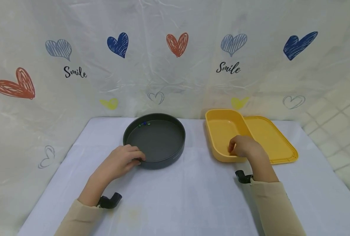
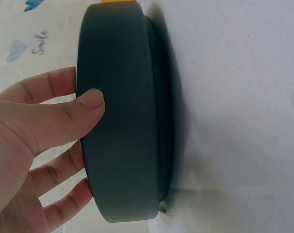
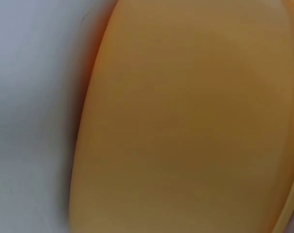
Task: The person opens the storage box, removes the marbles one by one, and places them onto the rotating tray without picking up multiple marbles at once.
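A round dark grey pan [image 1: 163,137] stands on the left part of the table. My left hand [image 1: 121,160] grips its near-left rim; in the left wrist view, the thumb of that hand [image 2: 45,126] presses the outer wall while the fingers go over the edge. Several tiny green and blue pieces [image 1: 144,123] lie inside the pan by its far wall. To the right is a yellow box [image 1: 219,131], with my right hand [image 1: 247,147] reaching over its near edge, fingers bent down inside. Its fingertips are hidden, so whether they hold anything is unclear. The box's outer wall [image 3: 186,116] fills the right wrist view.
A flat yellow lid [image 1: 269,141] lies right of the box, partly behind it. Under everything spreads a white tablecloth [image 1: 189,196]. A pale sheet [image 1: 151,78] printed with hearts hangs behind the table. Each wrist wears a small black device [image 1: 111,200].
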Available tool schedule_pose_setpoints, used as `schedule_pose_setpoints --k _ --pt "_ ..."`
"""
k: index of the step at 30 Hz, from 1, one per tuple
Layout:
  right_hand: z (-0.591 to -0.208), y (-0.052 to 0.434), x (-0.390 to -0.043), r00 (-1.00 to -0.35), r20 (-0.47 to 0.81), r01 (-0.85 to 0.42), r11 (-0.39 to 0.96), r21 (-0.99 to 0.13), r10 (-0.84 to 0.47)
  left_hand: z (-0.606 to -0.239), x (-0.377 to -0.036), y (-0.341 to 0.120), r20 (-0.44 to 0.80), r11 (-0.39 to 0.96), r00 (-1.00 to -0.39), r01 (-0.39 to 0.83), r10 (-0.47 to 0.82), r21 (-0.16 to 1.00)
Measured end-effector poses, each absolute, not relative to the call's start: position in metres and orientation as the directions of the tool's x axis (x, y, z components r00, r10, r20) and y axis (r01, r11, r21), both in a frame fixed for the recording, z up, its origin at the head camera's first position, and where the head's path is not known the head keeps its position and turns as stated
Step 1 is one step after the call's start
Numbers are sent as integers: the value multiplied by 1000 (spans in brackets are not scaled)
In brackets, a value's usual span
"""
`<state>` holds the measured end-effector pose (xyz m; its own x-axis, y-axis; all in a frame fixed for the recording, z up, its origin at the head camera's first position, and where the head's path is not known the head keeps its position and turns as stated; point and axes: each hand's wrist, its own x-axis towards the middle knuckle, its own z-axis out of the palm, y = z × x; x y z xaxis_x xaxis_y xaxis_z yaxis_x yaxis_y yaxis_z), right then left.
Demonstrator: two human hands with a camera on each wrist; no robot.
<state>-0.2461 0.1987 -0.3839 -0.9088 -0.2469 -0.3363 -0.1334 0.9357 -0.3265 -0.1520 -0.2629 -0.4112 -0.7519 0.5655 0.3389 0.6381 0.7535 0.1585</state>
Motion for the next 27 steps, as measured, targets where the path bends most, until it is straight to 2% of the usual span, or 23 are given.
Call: schedule_pose_setpoints --k 8,20,24,27 --pt "-387 198 -247 -910 -343 -110 935 -338 -231 -410 -152 -262 344 749 -748 642 567 162" --pt "-383 197 -249 -914 -275 -168 896 -412 -298 -410 -151 -262 336 752 -753 639 566 165" --pt "-381 196 -248 -911 -248 -186 865 -466 -329 -410 -151 -262 331 754 -755 637 566 162" --pt "-380 195 -249 -912 -207 -192 814 -548 -354 -411 -151 -262 334 755 -755 635 564 161"
